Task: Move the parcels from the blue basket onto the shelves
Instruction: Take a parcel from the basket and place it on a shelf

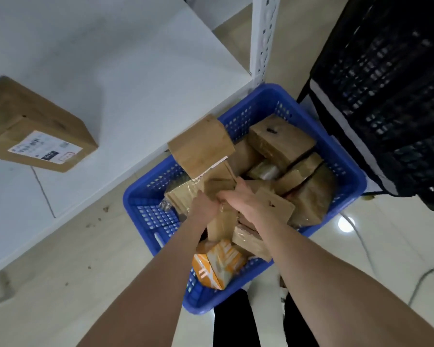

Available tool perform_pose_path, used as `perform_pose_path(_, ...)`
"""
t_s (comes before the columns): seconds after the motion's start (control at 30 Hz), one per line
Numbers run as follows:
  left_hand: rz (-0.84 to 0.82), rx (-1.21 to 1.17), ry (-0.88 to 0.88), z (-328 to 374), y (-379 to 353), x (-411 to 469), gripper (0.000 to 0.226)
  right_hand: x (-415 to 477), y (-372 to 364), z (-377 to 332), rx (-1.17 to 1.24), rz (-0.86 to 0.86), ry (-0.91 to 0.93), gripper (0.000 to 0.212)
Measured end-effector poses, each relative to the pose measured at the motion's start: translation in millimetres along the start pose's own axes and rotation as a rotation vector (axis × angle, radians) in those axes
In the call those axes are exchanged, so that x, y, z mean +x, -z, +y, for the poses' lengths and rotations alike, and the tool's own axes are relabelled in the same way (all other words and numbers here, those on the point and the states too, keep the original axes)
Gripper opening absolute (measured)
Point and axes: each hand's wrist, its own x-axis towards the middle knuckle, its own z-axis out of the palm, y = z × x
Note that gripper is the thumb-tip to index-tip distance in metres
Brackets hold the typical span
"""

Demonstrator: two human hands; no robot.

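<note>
Both bare hands are reaching down into the blue perforated plastic basket [348,171], which is standing on the pale tiled floor [60,259] just right of the white shelf board [110,71]. The right hand [241,199] is curling its fingers and thumb round the near lower edge of a tall brown cardboard parcel [201,144], grasping it; that parcel is tilting up out of the heap at the far left of the basket, its top leaning over the rim toward the shelf. The left hand [206,206] is lying just beside the right, at the same parcel's near side; its fingers are going down out of sight among the boxes, so I cannot tell whether it is gripping or only pressing.

More brown taped cardboard parcels [281,141] are filling the far and right parts of the basket; an orange and white packet [221,266] is lying at its near end, between the forearms. A flat brown cardboard box with a white shipping label [35,126] is sitting on the shelf board at the left, well apart from the basket; a white perforated metal post [263,38] is rising just beyond the basket's far rim; a black plastic crate [386,96] is standing to the right.
</note>
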Motion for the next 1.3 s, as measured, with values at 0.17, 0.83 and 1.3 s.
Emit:
perform_pose_path(0.17,0.025,-0.382,0.139,0.1,4.2,-10.4,0.038,0.0,-2.1,-10.7,0.100,-0.061,-0.026,0.080)
perform_pose_path(0.83,0.379,-0.841,-0.294,115.4,192.8,-303.5,0.017,-293.0,129.3,-123.2,0.569,-0.074,0.180,0.083)
perform_pose_path(1.3,0.225,-0.718,-0.368,123.8,252.9,-407.3,0.135,-404.0,136.7,-154.8,0.820,-0.236,0.335,0.026)
